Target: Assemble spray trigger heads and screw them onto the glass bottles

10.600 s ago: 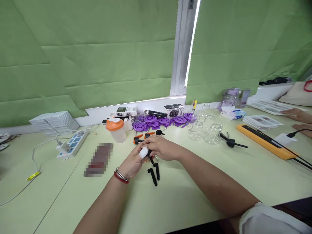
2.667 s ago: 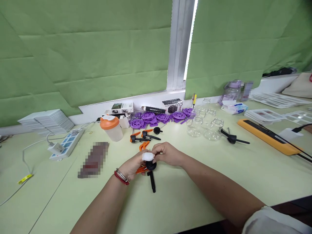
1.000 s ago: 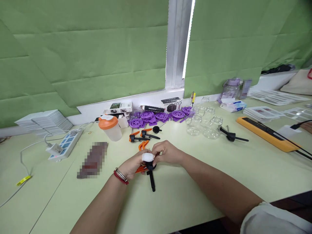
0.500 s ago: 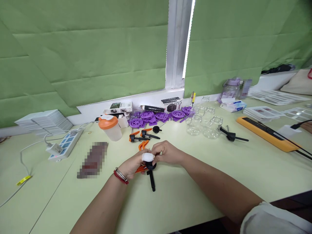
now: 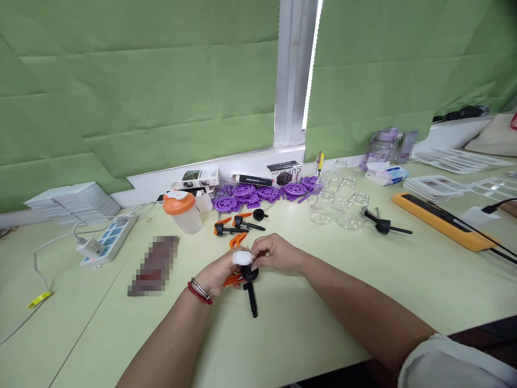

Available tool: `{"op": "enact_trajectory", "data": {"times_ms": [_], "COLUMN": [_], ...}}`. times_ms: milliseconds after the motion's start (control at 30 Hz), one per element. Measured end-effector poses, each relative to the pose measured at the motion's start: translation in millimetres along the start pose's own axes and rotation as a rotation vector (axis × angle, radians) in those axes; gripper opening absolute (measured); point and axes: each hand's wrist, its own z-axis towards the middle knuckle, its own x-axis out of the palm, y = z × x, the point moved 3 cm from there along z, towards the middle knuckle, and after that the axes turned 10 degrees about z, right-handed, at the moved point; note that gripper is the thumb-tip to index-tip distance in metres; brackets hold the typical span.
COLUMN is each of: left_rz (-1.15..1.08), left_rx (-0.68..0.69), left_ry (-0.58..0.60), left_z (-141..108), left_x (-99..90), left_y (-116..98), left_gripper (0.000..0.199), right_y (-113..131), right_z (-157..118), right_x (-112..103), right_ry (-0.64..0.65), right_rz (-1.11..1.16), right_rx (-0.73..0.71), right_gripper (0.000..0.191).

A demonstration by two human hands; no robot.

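Observation:
My left hand [image 5: 221,274] is closed round a black and orange clamp piece, whose black round part [image 5: 249,273] shows between my hands. White material [image 5: 242,258] covers my left thumb. The fingers of my right hand [image 5: 271,252] pinch at the top of the black round part; anything small between them is hidden. A black rod [image 5: 250,300] points down from the piece toward the table's front. Just beyond my hands lie an orange clip [image 5: 238,240], black and orange clamps [image 5: 230,229] and a small black disc [image 5: 259,215].
An orange-lidded shaker [image 5: 183,213] stands left of the clamps. Purple wheel-shaped parts [image 5: 266,193] lie along the wall, with clear jars [image 5: 349,213] to their right. Farther right are a black holder [image 5: 383,225] and an orange power strip [image 5: 440,222]. A white power strip [image 5: 111,241] sits left.
The white-covered left thumb has shifted slightly up and to the left. My right fingertips have moved a little on the black piece. Everything else looks the same.

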Motion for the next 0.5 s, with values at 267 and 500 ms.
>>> {"op": "enact_trajectory", "data": {"times_ms": [267,500], "left_rz": [0.028,0.04], "left_rx": [-0.002,0.031], "left_ry": [-0.01,0.028], "left_z": [1.4,2.4], "left_x": [-1.2,-1.9], "left_y": [1.9,3.3], "left_gripper": [0.024,0.024], "right_y": [2.8,-1.8], "right_z": [-2.7,-3.4], "right_x": [2.2,4.8], "right_ry": [0.071,0.12], "right_rz": [0.085,0.162], "right_rx": [0.081,0.104], "right_gripper": [0.017,0.017]}}
